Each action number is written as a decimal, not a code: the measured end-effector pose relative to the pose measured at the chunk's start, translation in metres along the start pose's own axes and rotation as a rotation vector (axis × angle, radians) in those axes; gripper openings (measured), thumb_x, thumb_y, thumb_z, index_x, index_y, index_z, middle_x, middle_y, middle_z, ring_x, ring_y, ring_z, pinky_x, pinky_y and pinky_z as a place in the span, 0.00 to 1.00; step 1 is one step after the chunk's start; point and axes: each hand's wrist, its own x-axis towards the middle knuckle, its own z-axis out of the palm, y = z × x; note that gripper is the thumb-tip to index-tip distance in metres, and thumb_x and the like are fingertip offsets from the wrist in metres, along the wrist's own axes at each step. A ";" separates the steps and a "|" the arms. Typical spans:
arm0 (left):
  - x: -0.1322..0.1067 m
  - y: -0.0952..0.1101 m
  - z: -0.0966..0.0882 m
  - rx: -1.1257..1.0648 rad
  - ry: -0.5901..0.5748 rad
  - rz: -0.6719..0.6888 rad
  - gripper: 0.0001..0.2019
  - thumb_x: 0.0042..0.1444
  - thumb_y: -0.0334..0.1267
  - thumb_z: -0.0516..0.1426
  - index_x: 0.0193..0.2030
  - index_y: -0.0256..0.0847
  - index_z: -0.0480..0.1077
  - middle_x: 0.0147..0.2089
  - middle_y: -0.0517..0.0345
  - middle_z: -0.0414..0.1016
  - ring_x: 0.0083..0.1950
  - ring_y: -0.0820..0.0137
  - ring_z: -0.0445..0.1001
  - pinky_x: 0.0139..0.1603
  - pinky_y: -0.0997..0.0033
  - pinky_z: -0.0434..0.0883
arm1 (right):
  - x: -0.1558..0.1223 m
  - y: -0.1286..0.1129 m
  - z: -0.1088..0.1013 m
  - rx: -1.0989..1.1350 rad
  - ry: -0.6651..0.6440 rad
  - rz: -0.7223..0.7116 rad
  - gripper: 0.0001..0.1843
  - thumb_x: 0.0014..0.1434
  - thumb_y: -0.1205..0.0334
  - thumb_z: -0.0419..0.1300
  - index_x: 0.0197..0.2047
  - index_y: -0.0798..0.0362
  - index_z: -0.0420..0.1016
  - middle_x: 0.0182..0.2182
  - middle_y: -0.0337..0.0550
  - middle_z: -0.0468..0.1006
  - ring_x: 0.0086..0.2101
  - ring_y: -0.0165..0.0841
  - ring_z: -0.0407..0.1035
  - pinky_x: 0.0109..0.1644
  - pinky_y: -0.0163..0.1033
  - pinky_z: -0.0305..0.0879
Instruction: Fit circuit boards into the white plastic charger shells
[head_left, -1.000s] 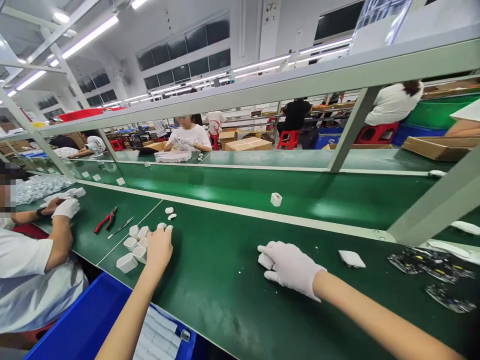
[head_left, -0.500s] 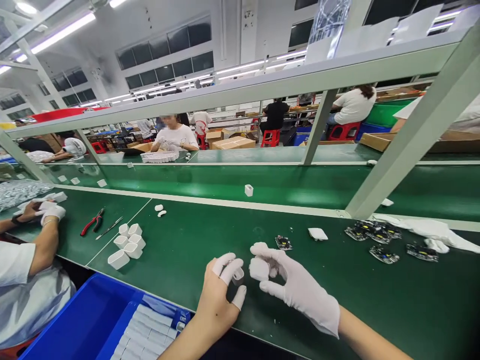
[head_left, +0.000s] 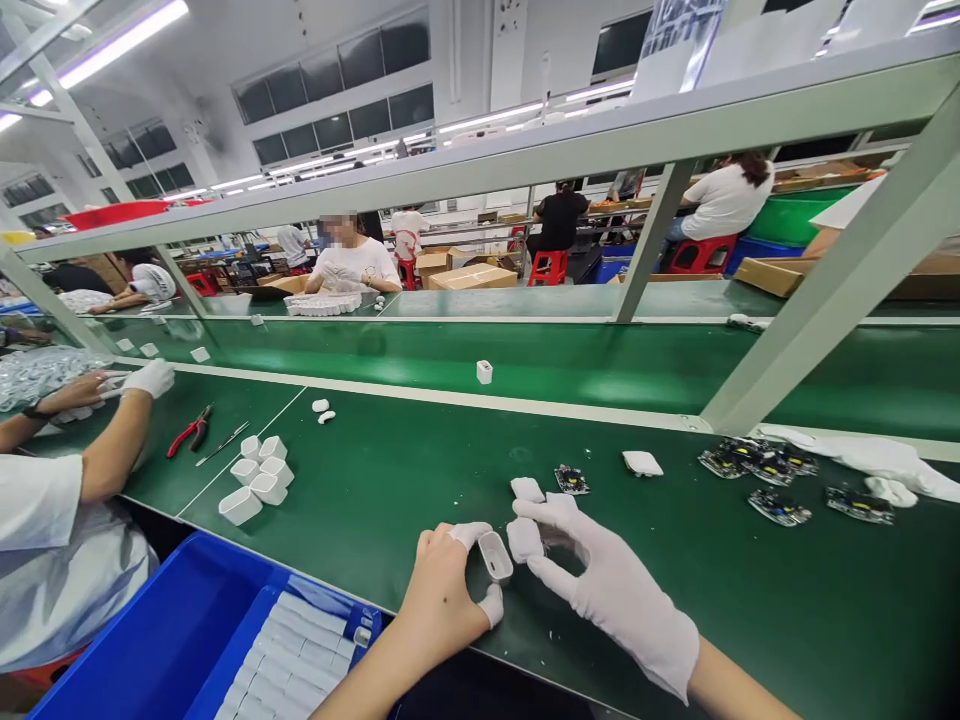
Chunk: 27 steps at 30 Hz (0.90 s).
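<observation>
White housing [head_left: 495, 556], in left grip [head_left: 444, 592], block [head_left: 524, 540] at right grip [head_left: 613, 590]

Factory floor with conveyor belt [head_left: 390, 352]

The right hand [head_left: 611, 590] partly covers a white block [head_left: 562, 499]; the bottom edge cuts off the blue bin [head_left: 161, 625] and both forearms [head_left: 367, 680].
</observation>
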 end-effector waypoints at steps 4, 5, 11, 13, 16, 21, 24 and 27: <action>0.002 0.005 -0.001 -0.051 -0.066 0.006 0.26 0.44 0.28 0.56 0.53 0.46 0.65 0.47 0.54 0.73 0.49 0.59 0.68 0.49 0.56 0.66 | -0.006 -0.009 0.000 -0.183 -0.007 -0.127 0.20 0.56 0.61 0.58 0.53 0.48 0.72 0.47 0.43 0.77 0.51 0.39 0.69 0.58 0.44 0.66; 0.002 0.005 -0.001 -0.062 -0.073 0.015 0.26 0.44 0.28 0.56 0.53 0.46 0.65 0.47 0.54 0.73 0.49 0.59 0.68 0.49 0.56 0.66 | -0.007 -0.011 0.002 -0.197 -0.015 -0.129 0.22 0.56 0.62 0.59 0.55 0.48 0.71 0.48 0.43 0.76 0.51 0.39 0.69 0.58 0.44 0.67; 0.006 0.005 0.003 -0.113 -0.069 0.027 0.23 0.47 0.35 0.62 0.52 0.48 0.67 0.51 0.56 0.72 0.50 0.58 0.66 0.51 0.55 0.64 | -0.001 -0.014 0.012 -0.204 -0.071 -0.056 0.16 0.58 0.61 0.57 0.51 0.48 0.70 0.48 0.44 0.76 0.46 0.37 0.72 0.52 0.43 0.71; 0.007 0.004 0.005 -0.129 -0.074 0.009 0.19 0.48 0.35 0.63 0.48 0.48 0.69 0.48 0.58 0.73 0.49 0.60 0.66 0.50 0.56 0.64 | 0.001 -0.014 0.011 -0.223 -0.090 -0.080 0.14 0.57 0.63 0.57 0.48 0.48 0.71 0.46 0.43 0.76 0.45 0.37 0.72 0.51 0.43 0.70; 0.008 0.003 0.005 -0.156 -0.070 -0.007 0.18 0.47 0.34 0.64 0.46 0.48 0.70 0.46 0.59 0.74 0.48 0.60 0.66 0.49 0.57 0.64 | 0.002 -0.013 0.010 -0.258 -0.097 -0.104 0.14 0.55 0.65 0.58 0.46 0.48 0.72 0.44 0.42 0.77 0.44 0.37 0.72 0.51 0.43 0.70; 0.009 0.004 0.001 -0.160 -0.072 -0.013 0.15 0.48 0.35 0.64 0.44 0.48 0.71 0.45 0.60 0.74 0.47 0.61 0.66 0.48 0.58 0.64 | 0.001 -0.012 0.011 -0.293 -0.120 -0.161 0.13 0.57 0.67 0.56 0.45 0.48 0.71 0.42 0.42 0.76 0.43 0.36 0.71 0.49 0.43 0.69; 0.009 0.005 0.001 -0.148 -0.073 -0.003 0.12 0.48 0.36 0.63 0.42 0.47 0.72 0.43 0.60 0.75 0.46 0.61 0.66 0.47 0.59 0.64 | 0.003 -0.014 0.011 -0.268 -0.156 -0.168 0.15 0.55 0.69 0.56 0.45 0.48 0.72 0.41 0.41 0.76 0.42 0.36 0.71 0.50 0.44 0.69; 0.010 0.004 0.001 -0.141 -0.069 0.015 0.11 0.49 0.38 0.63 0.41 0.47 0.73 0.43 0.59 0.75 0.45 0.61 0.67 0.47 0.59 0.64 | 0.007 -0.017 0.008 -0.231 -0.164 -0.132 0.12 0.54 0.68 0.57 0.42 0.48 0.73 0.39 0.41 0.77 0.41 0.36 0.71 0.50 0.43 0.69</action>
